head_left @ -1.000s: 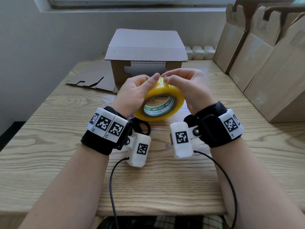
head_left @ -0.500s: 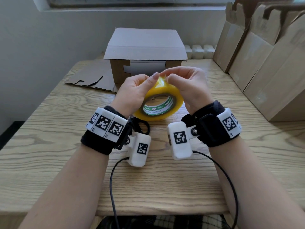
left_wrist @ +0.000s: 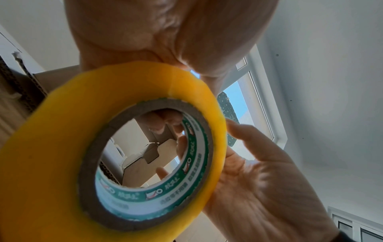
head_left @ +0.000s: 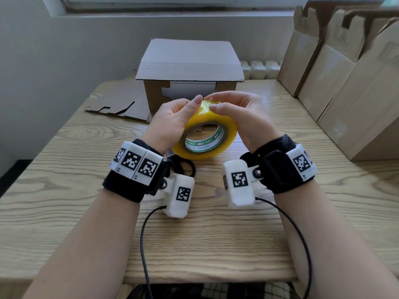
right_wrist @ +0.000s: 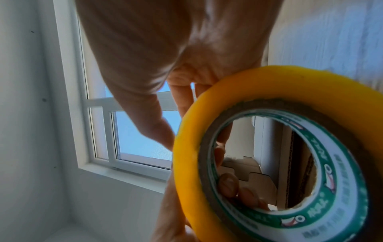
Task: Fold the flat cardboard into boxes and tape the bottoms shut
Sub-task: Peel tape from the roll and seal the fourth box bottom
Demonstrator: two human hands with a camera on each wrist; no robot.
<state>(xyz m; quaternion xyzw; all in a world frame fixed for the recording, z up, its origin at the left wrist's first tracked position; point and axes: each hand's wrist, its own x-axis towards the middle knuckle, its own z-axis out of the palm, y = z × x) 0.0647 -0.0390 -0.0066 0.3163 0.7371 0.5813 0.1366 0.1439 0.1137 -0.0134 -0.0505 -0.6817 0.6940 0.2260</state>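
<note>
I hold a yellow tape roll [head_left: 207,126] just above the wooden table [head_left: 64,160], tilted with its green-printed core toward me. My left hand [head_left: 172,117] grips its left side, thumb up on the rim; its fingers show through the core in the right wrist view [right_wrist: 228,185]. My right hand [head_left: 244,113] curls over the roll's top right, thumb and fingertips on the outer wrap near the tape end. The roll [left_wrist: 62,131] fills the left wrist view, the right hand's palm [left_wrist: 259,172] behind it. A folded cardboard box [head_left: 190,61] stands beyond the hands.
Black scissors [head_left: 183,167] lie on the table under my left wrist. A flat cardboard sheet [head_left: 116,104] lies at the back left. Several flat boxes [head_left: 345,83] lean upright along the right side. A window [right_wrist: 134,131] is behind the table.
The right hand's fingers have loosened and shifted over the top of the roll, the thumb now showing on the rim. The left hand keeps its grip; the roll stays nearly in place.
</note>
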